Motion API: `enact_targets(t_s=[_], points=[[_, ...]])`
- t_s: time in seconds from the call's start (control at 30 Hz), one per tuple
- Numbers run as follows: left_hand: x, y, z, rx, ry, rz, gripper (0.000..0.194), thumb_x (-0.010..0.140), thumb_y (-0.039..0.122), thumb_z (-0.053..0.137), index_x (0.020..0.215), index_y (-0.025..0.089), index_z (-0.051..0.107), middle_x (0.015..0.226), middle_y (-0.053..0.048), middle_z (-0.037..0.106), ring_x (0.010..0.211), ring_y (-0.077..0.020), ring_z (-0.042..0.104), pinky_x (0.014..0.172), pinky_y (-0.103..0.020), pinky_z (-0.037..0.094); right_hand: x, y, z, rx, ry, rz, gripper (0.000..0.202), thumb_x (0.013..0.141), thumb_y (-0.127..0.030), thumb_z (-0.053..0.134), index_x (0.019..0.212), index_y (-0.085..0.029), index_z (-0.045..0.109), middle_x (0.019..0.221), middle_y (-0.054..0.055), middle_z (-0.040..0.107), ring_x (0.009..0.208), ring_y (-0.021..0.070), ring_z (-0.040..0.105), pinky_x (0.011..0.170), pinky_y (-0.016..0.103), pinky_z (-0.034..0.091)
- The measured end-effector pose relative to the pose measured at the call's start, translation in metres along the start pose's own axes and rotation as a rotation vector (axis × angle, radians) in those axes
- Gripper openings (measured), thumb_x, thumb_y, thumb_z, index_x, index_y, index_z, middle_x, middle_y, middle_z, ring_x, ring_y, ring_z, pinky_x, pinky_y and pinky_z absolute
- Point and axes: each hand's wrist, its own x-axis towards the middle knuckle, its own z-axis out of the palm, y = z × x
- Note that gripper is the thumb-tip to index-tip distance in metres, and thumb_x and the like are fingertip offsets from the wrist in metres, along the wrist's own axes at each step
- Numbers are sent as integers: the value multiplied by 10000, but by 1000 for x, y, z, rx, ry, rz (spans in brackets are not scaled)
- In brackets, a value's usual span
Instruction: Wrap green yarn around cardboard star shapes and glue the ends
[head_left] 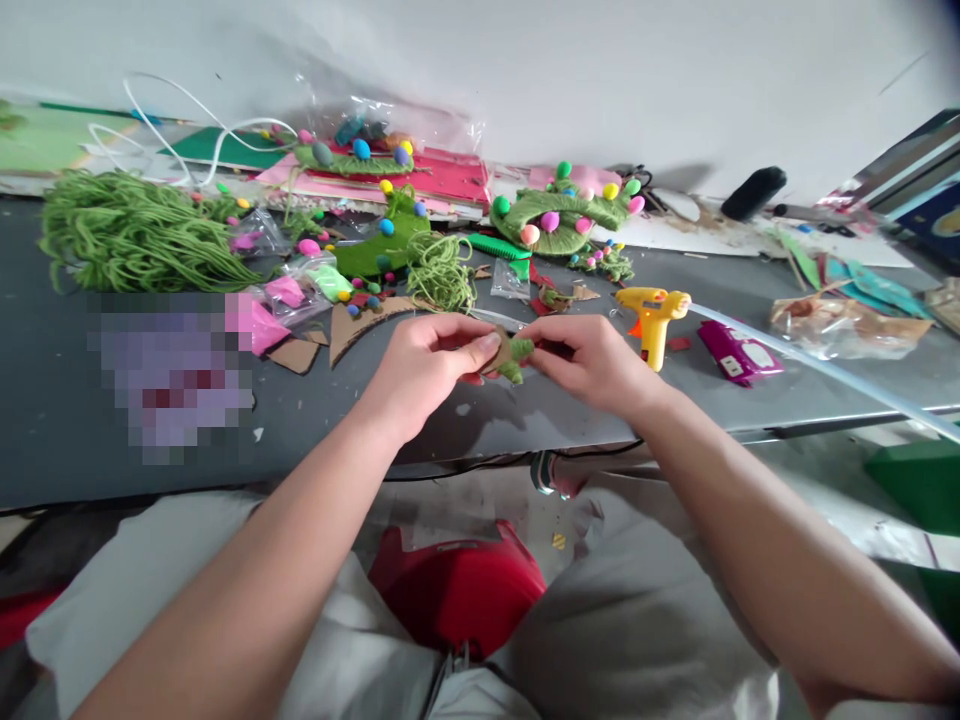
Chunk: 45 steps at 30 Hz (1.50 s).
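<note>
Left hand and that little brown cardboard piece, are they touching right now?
Touching. The head view shows the left hand with its fingers directly on the cardboard piece, overlapping its edge with no gap.

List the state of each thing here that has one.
Left hand: pinching the piece
Right hand: fingertips at the piece's green end
Piece: partly wrapped in green yarn
Glue gun: lying down, not held
Large yarn bundle: loose, heaped
Small yarn bundle: loosely coiled
Curved cardboard: unwrapped
</note>
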Motion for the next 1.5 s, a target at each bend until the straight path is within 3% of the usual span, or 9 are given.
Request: enact_targets(t_s=[0.2,0.47,0.6,0.8,0.93,1.03,1.2,1.33,1.5], points=[[-4,1,-5,239,-199,-116,215,743,365,853,871,198,814,758,-78,770,675,-208,696,628,-308,533,1,8,0,-79,-129,-94,174,937,-197,607,986,-183,774,900,40,767,800,155,658,724,258,449],[-13,-4,-6,724,-89,36,157,832,351,728,798,208,784,725,-64,755,655,-215,685,586,-292,472,3,-18,7,-307,-104,18,131,885,-202,639,874,-169,766,798,32,726,733,167,620,667,287,392],[-12,2,-8,656,66,136,135,832,323,729,846,198,781,760,-66,755,689,-216,680,631,-298,482,1,-35,15,-238,-43,-4,134,906,-188,604,875,-153,729,791,35,694,709,154,584,651,278,388],[-12,12,-10,502,253,293,109,848,293,736,888,200,777,824,-56,753,732,-204,680,678,-306,514,-5,-38,22,-181,30,-84,218,961,-142,518,1057,-161,713,951,75,705,820,176,612,735,292,440],[-16,18,-10,240,187,227,122,843,296,753,911,197,774,834,-51,742,759,-196,679,714,-313,548,-6,-36,21,-85,89,-70,194,965,-146,530,966,-182,721,890,56,704,808,169,621,737,286,458],[-19,22,-11,136,107,162,111,820,269,775,908,202,780,831,-52,735,757,-190,669,698,-304,539,-4,-30,16,-4,39,-77,206,956,-143,547,900,-194,738,842,34,703,772,152,619,709,269,462],[-24,23,-13,385,-46,99,105,852,300,744,859,207,793,784,-57,752,700,-203,673,639,-301,498,1,-17,7,-18,15,-93,202,947,-170,592,1012,-192,781,904,39,755,813,155,663,730,261,480],[-25,16,-10,671,12,197,88,847,288,736,835,229,800,751,-46,757,643,-214,650,603,-311,434,2,-21,7,-139,40,-39,127,896,-182,654,901,-186,781,811,22,738,722,145,630,667,261,437],[-23,11,-9,698,112,276,91,848,280,726,874,228,796,798,-49,767,698,-225,660,660,-318,443,2,-38,15,-230,52,26,102,873,-192,648,840,-174,743,765,21,702,686,145,573,627,277,377]])
